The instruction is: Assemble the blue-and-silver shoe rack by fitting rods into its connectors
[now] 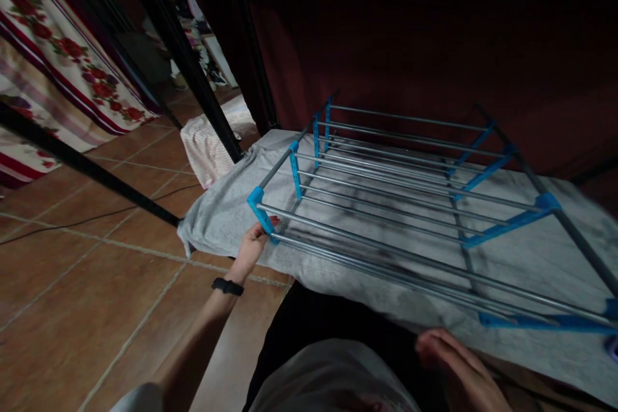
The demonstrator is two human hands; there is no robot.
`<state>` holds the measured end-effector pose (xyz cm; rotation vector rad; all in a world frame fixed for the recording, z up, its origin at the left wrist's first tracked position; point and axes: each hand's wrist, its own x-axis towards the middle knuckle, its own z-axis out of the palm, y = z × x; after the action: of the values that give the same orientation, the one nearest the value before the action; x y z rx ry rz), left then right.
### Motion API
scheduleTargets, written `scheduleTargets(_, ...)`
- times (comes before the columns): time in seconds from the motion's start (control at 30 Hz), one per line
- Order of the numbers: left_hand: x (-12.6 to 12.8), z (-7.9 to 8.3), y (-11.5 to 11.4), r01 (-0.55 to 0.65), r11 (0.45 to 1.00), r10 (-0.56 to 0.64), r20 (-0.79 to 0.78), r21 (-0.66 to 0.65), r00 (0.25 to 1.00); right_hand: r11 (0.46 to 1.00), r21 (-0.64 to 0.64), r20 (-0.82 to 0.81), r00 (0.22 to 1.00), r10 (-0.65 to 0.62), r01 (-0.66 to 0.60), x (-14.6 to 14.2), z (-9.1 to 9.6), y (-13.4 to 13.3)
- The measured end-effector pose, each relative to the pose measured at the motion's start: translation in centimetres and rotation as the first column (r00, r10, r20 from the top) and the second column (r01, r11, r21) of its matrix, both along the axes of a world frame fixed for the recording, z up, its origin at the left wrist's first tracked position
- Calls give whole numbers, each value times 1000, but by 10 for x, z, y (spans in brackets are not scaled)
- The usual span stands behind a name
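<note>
A folding drying rack (396,187) with grey metal rods and blue plastic joints lies flat on a grey cloth (222,215) spread on the floor. My left hand (252,246), with a black band at the wrist, grips the rack's near left blue corner joint (258,206). My right hand (451,360) sits low at the near edge of the cloth, just below the rack's front rod; its fingers are blurred and partly hidden.
Brown floor tiles (96,283) lie to the left, crossed by a thin cable. Black metal poles (183,51) slant across the upper left. A floral fabric (62,45) hangs at far left. A striped towel (207,148) lies behind the cloth. A dark red curtain (434,45) fills the back.
</note>
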<state>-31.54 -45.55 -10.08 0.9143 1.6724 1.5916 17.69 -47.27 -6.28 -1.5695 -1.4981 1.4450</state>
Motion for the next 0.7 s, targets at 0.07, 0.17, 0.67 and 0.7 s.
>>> scheduleTargets(0.07, 3, 2, 2, 36, 999, -34, -70, 30, 997, 927, 282, 100, 968, 229, -248, -43, 6, 13)
scheduleTargets(0.17, 4, 1, 3, 75, 997, -72, -103, 28, 992, 597, 613, 453, 850, 270, -517, -103, 19, 39)
scheduleTargets(0.67, 8, 9, 3, 23, 997, -3, -255, 74, 967, 388, 405, 882, 466, 74, -828, -162, 36, 78)
scheduleTargets(0.7, 8, 11, 4, 31, 996, -9, -255, 80, 967, 392, 403, 882, 465, 75, -827, -161, 38, 78)
